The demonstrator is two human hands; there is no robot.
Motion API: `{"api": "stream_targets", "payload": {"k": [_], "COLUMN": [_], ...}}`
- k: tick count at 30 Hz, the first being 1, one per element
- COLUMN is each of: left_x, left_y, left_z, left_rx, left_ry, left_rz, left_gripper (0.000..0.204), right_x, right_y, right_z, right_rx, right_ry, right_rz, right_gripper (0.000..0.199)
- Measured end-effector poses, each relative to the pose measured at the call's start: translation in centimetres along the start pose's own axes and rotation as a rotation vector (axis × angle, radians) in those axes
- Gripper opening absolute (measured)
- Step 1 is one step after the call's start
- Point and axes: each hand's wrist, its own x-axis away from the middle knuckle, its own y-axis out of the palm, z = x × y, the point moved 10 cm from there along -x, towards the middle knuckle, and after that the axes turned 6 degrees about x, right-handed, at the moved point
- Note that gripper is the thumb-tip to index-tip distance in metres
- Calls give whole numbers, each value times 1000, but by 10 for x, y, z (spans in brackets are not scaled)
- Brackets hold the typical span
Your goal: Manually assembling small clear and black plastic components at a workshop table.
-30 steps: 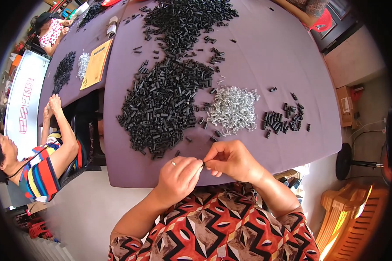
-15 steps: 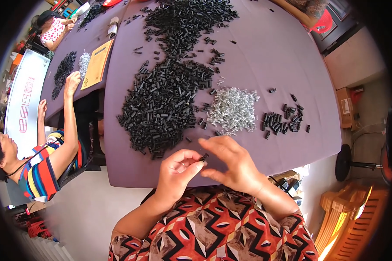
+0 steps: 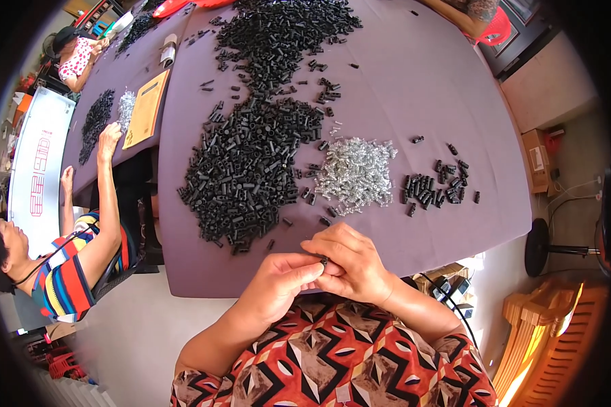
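My left hand [image 3: 286, 279] pinches a small black plastic part [image 3: 324, 262] between thumb and forefinger, just off the table's near edge. My right hand [image 3: 354, 263] is closed against the same part from the other side, its fingers bent over it and partly hiding it. Beyond my hands lies a heap of small silvery pieces [image 3: 355, 175] that look like springs. To its left spreads a large heap of black tubular plastic parts [image 3: 241, 173]. A smaller group of black parts [image 3: 424, 191] lies to the right.
A purple-grey cloth [image 3: 448, 88] covers the table. At a neighbouring table on the left, a person in a striped shirt [image 3: 68, 271] works beside an orange-yellow board [image 3: 146, 108]. A person in a dotted top [image 3: 75, 66] sits farther back. Wooden furniture [image 3: 550, 332] stands at the lower right.
My right hand has come down and inward, its spread fingers closing against the black part. My left hand has shifted slightly right and lower, still pinching it.
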Motion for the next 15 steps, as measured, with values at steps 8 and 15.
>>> {"api": "stream_targets", "payload": {"k": [8,15], "left_x": [-2,6], "left_y": [2,3], "left_z": [-7,31], "left_rx": [135,-683], "left_ry": [48,338], "left_rz": [6,127], "left_gripper": [28,22], "right_x": [4,8], "right_y": [1,-24], "right_z": [-8,-5], "right_rx": [45,308], "right_ry": [-80,17], "right_rz": [-38,-31], "right_gripper": [46,48]}}
